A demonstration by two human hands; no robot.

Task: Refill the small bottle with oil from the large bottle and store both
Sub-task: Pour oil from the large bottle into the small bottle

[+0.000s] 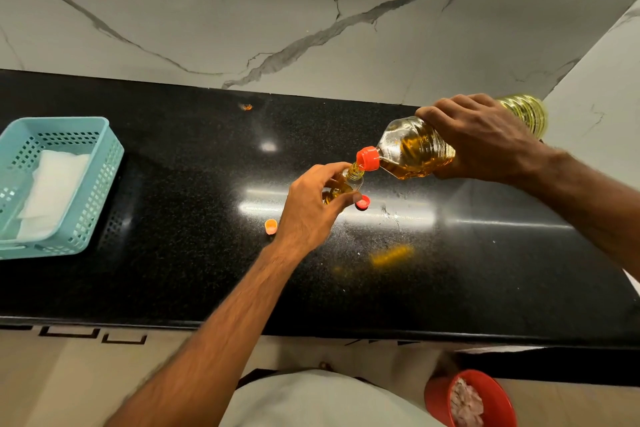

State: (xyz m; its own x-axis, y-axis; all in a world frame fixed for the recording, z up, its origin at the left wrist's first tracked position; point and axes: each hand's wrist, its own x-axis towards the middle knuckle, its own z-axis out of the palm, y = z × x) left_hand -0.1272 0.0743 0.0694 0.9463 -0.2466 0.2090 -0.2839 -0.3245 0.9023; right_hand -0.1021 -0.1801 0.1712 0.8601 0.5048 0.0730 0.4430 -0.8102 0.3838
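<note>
The desk (pixel 173 184) is a glossy black speckled slab with bright streaks of reflected light across its middle, backed by a pale marble-veined wall (pixel 311 10) that turns a corner just behind the right hand (pixel 485 139). Its near edge runs straight across below both forearms, with tiled floor (pixel 52 374) beneath and a red bucket (pixel 485 395) on the floor under the right forearm.

The right hand is wrapped firmly around the large bottle (pixel 415 149), holding it tipped nearly flat, its red-collared neck pointing toward the left hand (pixel 311 204). That neck meets the mouth of the small bottle (pixel 349 180), which the left hand pinches between thumb and fingers just above the desk; golden oil shows in both bottles.

A red cap (pixel 363 203) lies just beside the left thumb, on the side toward the right hand. An orange cap (pixel 270 226) lies just outside the left wrist. Far out beyond the left hand, a teal slotted basket (pixel 100 163) holding something white sits near the left end of the desk. Bare black surface lies open between the basket and the left hand, and between the right forearm and the near edge.
</note>
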